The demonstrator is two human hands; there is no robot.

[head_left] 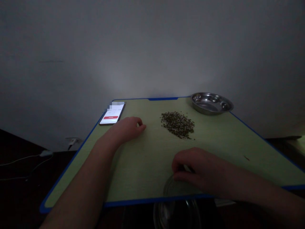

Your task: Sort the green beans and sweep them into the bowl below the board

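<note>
My left hand (130, 128) lies on the table's left half, beside a lit phone (111, 114). Its fingers are curled in, with a small gap near the thumb tip and nothing visible between them. Nearer the front edge, my right hand (193, 163) has its thumb and forefinger bent together in a pinch. What it holds, if anything, is hidden. Just under those fingers is the rim of a clear round container (168, 186), partly covered by the hand; I cannot tell whether they touch. A loose pile of small dark grains (177, 124) is spread between and beyond my hands.
A shiny metal bowl (212, 104) stands at the table's back right corner. A thin reddish sliver (246, 158) lies on the right of the pale green table (140, 178), which has a blue edge. Below the front edge is round glassware (176, 214). White cables (45, 154) run along the left.
</note>
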